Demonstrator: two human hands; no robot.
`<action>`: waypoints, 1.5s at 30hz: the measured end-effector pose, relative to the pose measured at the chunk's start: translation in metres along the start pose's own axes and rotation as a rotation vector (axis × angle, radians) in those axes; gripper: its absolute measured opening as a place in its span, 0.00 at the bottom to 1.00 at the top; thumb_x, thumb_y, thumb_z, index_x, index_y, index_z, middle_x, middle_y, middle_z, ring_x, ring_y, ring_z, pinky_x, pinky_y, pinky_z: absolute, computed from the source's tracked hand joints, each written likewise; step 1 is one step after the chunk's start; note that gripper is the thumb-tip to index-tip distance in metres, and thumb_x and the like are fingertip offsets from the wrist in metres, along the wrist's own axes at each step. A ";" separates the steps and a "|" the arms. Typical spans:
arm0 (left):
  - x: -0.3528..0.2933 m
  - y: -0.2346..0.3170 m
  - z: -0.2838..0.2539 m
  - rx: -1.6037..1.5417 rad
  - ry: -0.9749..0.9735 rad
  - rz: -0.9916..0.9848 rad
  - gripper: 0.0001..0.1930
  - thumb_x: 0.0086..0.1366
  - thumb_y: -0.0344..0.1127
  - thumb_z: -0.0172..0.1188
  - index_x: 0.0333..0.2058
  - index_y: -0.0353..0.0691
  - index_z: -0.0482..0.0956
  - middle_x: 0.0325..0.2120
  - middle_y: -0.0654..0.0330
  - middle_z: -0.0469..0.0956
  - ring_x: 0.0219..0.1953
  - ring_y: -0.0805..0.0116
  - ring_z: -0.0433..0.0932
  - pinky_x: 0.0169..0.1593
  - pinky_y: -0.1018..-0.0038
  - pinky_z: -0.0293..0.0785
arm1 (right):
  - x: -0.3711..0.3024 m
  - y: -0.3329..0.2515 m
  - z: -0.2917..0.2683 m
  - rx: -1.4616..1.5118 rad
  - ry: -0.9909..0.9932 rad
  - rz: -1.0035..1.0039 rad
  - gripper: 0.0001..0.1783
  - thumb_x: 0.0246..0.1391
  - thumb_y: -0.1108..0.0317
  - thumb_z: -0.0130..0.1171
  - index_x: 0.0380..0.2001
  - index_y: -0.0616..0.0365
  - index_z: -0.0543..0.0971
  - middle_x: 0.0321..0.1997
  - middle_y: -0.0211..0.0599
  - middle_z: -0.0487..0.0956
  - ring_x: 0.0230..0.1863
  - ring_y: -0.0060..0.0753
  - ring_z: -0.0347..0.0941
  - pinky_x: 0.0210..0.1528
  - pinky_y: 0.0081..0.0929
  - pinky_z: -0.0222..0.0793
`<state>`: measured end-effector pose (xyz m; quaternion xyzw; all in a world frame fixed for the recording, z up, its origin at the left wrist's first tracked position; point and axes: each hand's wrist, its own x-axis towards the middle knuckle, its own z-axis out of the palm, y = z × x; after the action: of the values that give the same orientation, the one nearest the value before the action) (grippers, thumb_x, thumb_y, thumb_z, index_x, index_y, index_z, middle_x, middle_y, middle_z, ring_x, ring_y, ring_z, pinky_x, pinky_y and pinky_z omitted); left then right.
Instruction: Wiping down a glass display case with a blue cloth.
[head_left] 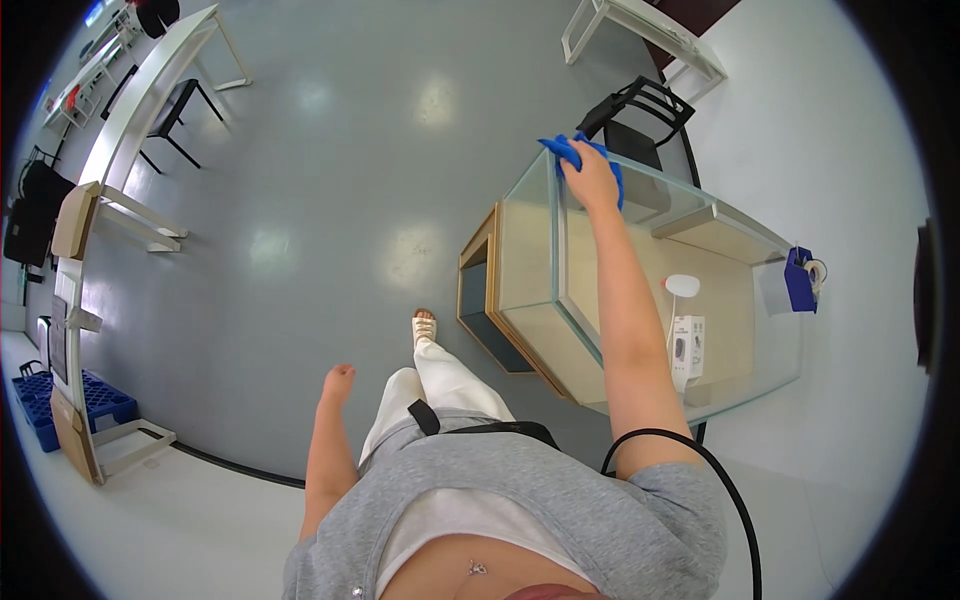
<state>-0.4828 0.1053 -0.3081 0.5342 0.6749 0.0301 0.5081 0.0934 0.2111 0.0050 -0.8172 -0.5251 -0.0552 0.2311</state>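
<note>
My right hand [592, 182] is closed on a blue cloth [617, 178] and presses it at the far left corner of a glass display case [530, 250]. Part of the cloth hangs past the fingers and over the glass edge. That arm reaches across the case top. Down by my left side hangs my left hand [340, 380], fingers curled in, apart from any object. Inside or beneath the glass, a white box [688, 345] and a white round-headed device [683, 286] stand on the pale shelf.
A black chair [632, 125] stands behind the case, against the far side. At the case's right end sits a blue tape holder [800, 280]. Long white tables [140, 95] line the left, with a black chair [178, 105] beside them. A black cable [735, 490] loops near my right arm.
</note>
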 end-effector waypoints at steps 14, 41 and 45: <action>-0.100 -0.127 -0.007 0.024 -0.034 -0.302 0.17 0.59 0.42 0.55 0.43 0.40 0.79 0.26 0.61 0.77 0.27 0.69 0.76 0.27 0.69 0.72 | -0.145 -0.091 -0.043 1.386 -0.304 0.267 0.16 0.60 0.62 0.55 0.48 0.58 0.77 0.42 0.39 0.82 0.45 0.38 0.77 0.48 0.32 0.70; -0.173 -0.014 0.177 -0.229 -0.180 -0.279 0.19 0.62 0.46 0.56 0.49 0.46 0.75 0.38 0.64 0.78 0.39 0.69 0.76 0.40 0.63 0.70 | -0.358 0.178 -0.177 -0.213 -0.074 -0.002 0.29 0.63 0.52 0.44 0.64 0.51 0.63 0.68 0.40 0.62 0.70 0.46 0.54 0.67 0.47 0.52; -0.221 0.074 0.223 -0.525 -0.195 -0.021 0.19 0.64 0.45 0.55 0.49 0.41 0.77 0.39 0.64 0.79 0.41 0.71 0.77 0.41 0.72 0.72 | -0.357 0.164 -0.178 -0.226 -0.047 0.041 0.28 0.62 0.54 0.45 0.63 0.50 0.64 0.68 0.40 0.63 0.69 0.44 0.55 0.68 0.47 0.51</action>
<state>-0.2904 -0.1411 -0.2281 0.3777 0.5973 0.1471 0.6921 0.1074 -0.2196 -0.0083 -0.8498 -0.5039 -0.0900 0.1260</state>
